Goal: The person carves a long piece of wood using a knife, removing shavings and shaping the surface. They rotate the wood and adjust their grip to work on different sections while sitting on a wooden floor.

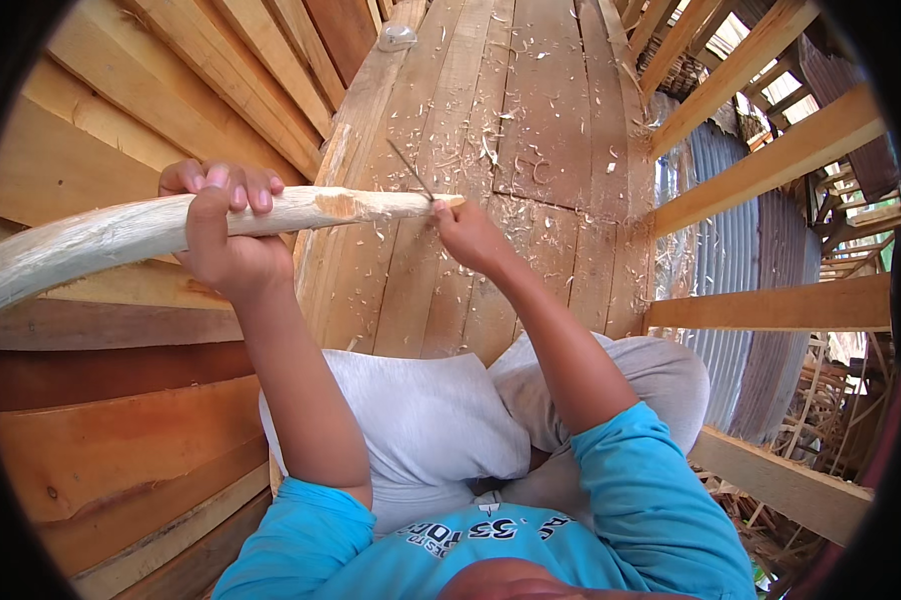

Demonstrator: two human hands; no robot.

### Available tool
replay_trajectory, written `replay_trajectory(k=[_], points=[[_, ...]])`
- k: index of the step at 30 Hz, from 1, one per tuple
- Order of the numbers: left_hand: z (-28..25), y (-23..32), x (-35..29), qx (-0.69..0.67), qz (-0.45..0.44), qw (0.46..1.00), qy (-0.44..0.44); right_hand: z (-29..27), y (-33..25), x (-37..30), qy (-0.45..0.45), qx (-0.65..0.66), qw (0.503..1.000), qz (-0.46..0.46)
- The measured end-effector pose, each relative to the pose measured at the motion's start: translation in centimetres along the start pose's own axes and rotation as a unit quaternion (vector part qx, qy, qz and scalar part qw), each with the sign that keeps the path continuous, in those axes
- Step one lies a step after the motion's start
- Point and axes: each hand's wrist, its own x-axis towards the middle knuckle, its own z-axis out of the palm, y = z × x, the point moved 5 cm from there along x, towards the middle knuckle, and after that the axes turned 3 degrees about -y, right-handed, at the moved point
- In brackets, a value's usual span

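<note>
A pale, peeled wooden pole, thick and curved at its left end, lies level across the space before me. My left hand is closed around it, with the thumb over the near side. Towards the right the pole narrows to a whittled tip, with a darker cut patch on top. At that tip my right hand is closed on a knife. Its thin dark blade crosses the pole and points away to the upper left. The knife's handle is hidden in my fist.
Curled wood shavings litter the plank floor. A plank wall rises close on my left. On the right are wooden rails with corrugated metal sheets beyond. A small whitish object sits at the far left of the floor.
</note>
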Motion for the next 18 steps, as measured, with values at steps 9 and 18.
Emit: replay_trajectory(k=[9, 18], points=[[0.4, 0.2, -0.9, 0.058, 0.004, 0.991, 0.122, 1.6, -1.8, -1.9, 0.052, -0.003, 0.997, -0.064], [0.3, 0.1, -0.6, 0.045, 0.004, 0.99, 0.133, 1.3, -0.8, -0.7, 0.025, 0.025, 0.999, -0.031]])
